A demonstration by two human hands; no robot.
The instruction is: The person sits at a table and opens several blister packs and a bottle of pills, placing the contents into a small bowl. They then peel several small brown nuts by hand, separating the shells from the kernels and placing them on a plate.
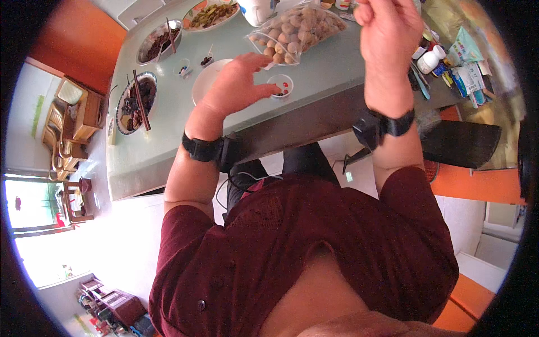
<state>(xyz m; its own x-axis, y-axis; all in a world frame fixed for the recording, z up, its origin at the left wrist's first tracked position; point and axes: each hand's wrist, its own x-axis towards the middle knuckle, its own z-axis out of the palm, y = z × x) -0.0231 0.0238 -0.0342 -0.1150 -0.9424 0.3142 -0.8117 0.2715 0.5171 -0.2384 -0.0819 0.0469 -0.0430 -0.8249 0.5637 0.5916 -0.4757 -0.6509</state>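
My left hand (240, 84) hovers with thumb and fingers apart, its thumb at the edge of a small round dish (280, 86) that holds red and dark pieces. A pale round plate (205, 86) lies partly hidden behind this hand. Beyond it rests a clear zip bag of round brownish fruit or nuts (294, 33). My right hand (389, 29) is raised at the top right, its fingers curled and cut by the picture's edge; whether it holds anything is not visible. Small cups (182, 68) with little pieces stand left of the plate.
An oval dish of dark food (137, 105) with chopsticks, a metal bowl (179, 36) and a patterned plate (187, 23) of food stand on the glass-topped table (240, 141). A white bottle (429, 61) and packets crowd the right side. A dark chair seat (463, 143) is at the right.
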